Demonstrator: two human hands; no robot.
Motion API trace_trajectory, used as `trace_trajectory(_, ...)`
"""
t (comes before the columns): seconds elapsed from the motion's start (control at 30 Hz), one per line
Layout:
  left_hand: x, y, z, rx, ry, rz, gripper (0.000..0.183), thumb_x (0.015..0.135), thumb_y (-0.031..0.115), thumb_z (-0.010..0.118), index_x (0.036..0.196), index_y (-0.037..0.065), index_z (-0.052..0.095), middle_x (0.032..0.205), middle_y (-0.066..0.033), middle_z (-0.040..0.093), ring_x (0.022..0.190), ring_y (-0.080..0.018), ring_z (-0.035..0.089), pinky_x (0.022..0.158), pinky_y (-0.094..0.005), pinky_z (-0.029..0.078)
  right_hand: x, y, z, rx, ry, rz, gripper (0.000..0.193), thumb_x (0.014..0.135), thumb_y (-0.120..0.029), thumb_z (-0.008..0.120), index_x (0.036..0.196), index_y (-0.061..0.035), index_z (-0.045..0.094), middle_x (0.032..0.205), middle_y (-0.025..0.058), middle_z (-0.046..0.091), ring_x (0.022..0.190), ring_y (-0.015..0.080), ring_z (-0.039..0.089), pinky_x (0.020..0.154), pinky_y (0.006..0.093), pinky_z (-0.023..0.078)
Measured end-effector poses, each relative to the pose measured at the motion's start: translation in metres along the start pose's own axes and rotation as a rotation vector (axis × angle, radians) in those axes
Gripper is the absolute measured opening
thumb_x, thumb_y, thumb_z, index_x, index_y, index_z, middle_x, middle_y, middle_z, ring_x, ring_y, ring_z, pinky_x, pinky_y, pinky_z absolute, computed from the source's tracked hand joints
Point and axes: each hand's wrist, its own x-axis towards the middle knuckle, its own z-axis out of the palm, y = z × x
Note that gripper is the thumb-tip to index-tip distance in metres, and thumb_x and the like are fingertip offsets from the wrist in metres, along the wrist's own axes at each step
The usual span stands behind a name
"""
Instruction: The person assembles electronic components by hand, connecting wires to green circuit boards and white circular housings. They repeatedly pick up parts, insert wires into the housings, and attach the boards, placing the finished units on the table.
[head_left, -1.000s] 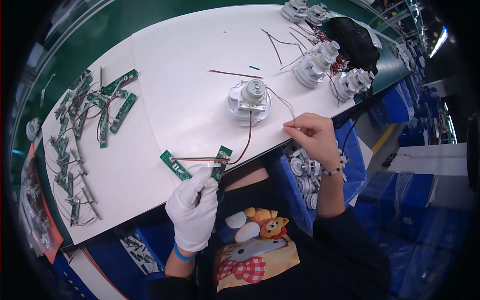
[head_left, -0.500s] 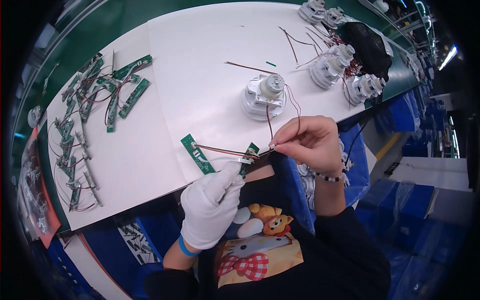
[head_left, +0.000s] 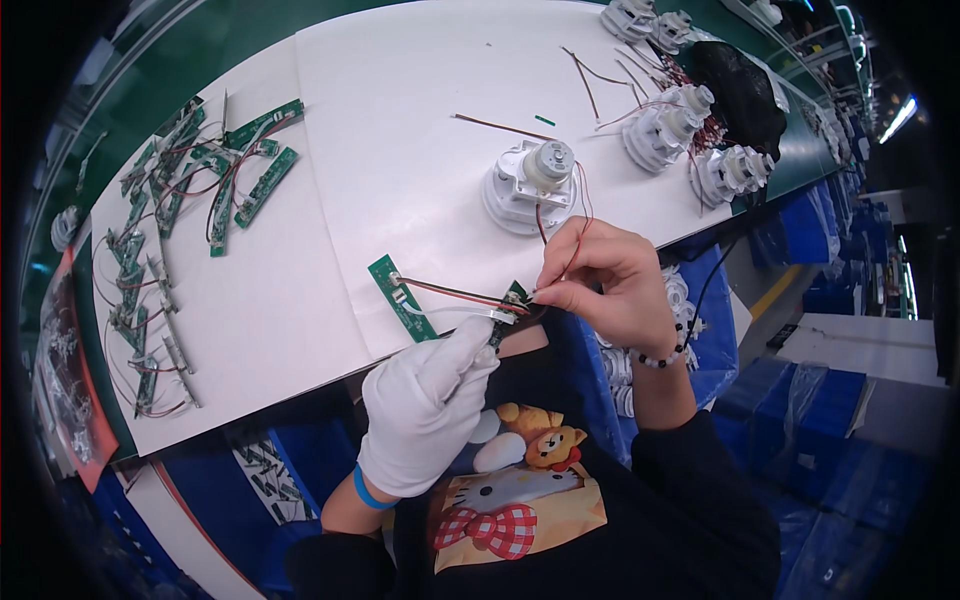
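Note:
My left hand (head_left: 425, 405), in a white glove, grips a small green circuit board (head_left: 515, 296) near the front edge of the table. Dark, red and white wires run from that board to a second green circuit board (head_left: 402, 300), which lies on the tabletop to the left. My bare right hand (head_left: 610, 280) pinches a wire connector at the held board's upper end; the fingertips mostly cover the connector. Its thin wires lead up to a white motor unit (head_left: 530, 186) with a round metal motor, standing just beyond my hands.
Several wired circuit boards (head_left: 150, 270) lie piled on the left of the white tabletop (head_left: 390, 90). More motor units (head_left: 665, 130), loose wires and a black bag (head_left: 738, 98) occupy the far right. A blue bin (head_left: 715, 360) with white parts stands below the table's right edge.
My right hand has moved slightly left, bringing the connector against the held board's end. The left hand has shifted a little to the right with the board.

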Motion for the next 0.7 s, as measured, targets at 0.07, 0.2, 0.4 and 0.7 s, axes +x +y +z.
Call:
trace_trajectory(0.07, -0.001, 0.000, 0.000, 0.023, 0.004, 0.007, 0.035, 0.067, 0.002, 0.067, 0.101, 0.008, 0.062, 0.070, -0.0053, 0.060, 0.059, -0.0218, 0.058, 0.053, -0.0300, 0.046, -0.003, -0.001, 0.005, -0.015, 0.021, 0.043, 0.009, 0.071, -0.001, 0.069, 0.071, 0.0005, 0.060, 0.074, 0.0008, 0.057, 0.049, 0.0005, 0.038, 0.044, 0.0161, 0.029)
trace_trajectory(0.2, -0.001, 0.004, 0.002, 0.025, 0.031, -0.002, 0.031, 0.066, -0.002, 0.066, 0.096, 0.006, 0.062, 0.069, -0.0057, 0.060, 0.058, -0.0206, 0.058, 0.054, -0.0279, 0.046, -0.011, -0.001, 0.021, -0.060, 0.129, 0.030, 0.011, 0.071, 0.001, 0.068, 0.069, 0.0007, 0.057, 0.073, 0.0009, 0.055, 0.048, 0.0001, 0.034, 0.042, 0.0161, 0.026)
trace_trajectory(0.4, -0.004, 0.006, 0.006, 0.001, 0.063, 0.034, 0.029, 0.064, -0.004, 0.067, 0.091, 0.006, 0.062, 0.069, -0.0061, 0.060, 0.059, -0.0207, 0.058, 0.054, -0.0286, 0.045, -0.018, 0.006, 0.034, 0.034, 0.309, -0.112, 0.011, 0.069, 0.007, 0.067, 0.069, 0.0009, 0.057, 0.077, 0.0023, 0.054, 0.051, -0.0004, 0.036, 0.044, 0.0148, 0.026)
trace_trajectory(0.7, -0.004, 0.004, 0.006, -0.063, 0.054, 0.064, 0.031, 0.064, -0.002, 0.066, 0.094, 0.005, 0.061, 0.071, -0.0072, 0.060, 0.059, -0.0230, 0.058, 0.051, -0.0295, 0.046, -0.017, 0.006, 0.036, 0.150, 0.305, -0.130, 0.013, 0.065, 0.013, 0.066, 0.074, 0.0041, 0.060, 0.078, 0.0063, 0.054, 0.060, 0.0041, 0.046, 0.050, 0.0161, 0.033)
